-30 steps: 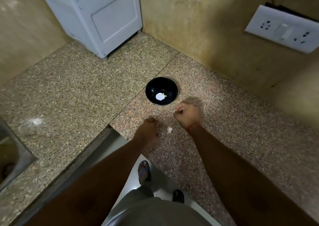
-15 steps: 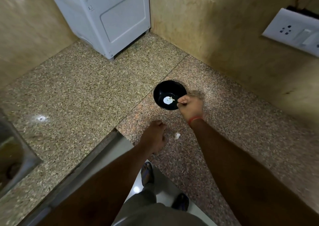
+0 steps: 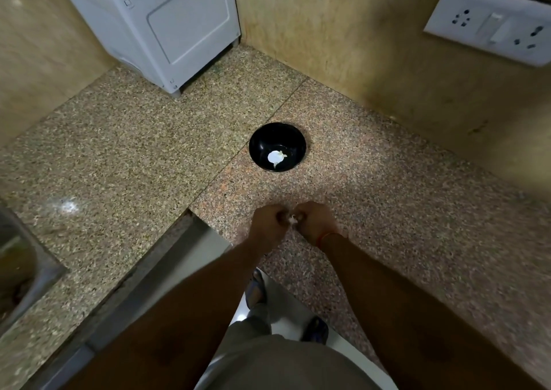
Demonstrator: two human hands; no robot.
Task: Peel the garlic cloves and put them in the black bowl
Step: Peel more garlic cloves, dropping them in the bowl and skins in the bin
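Note:
The black bowl [image 3: 277, 146] stands on the speckled granite counter, with pale peeled garlic [image 3: 276, 157] lying in its bottom. Nearer to me, my left hand [image 3: 267, 225] and my right hand [image 3: 315, 222] meet over the counter, fingers curled. Between their fingertips they pinch a small whitish garlic clove [image 3: 292, 219], most of it hidden by the fingers. Both hands are well short of the bowl, apart from it.
A white appliance [image 3: 167, 29] stands in the back corner. A switch and socket plate [image 3: 492, 26] is on the right wall. A steel sink [image 3: 18, 264] is at the left edge. The counter's front edge [image 3: 167, 240] steps inward below my hands.
My right hand has drawn back from the bowl's rim toward me. It has joined my left hand, and both now pinch the small white clove that lay on the counter.

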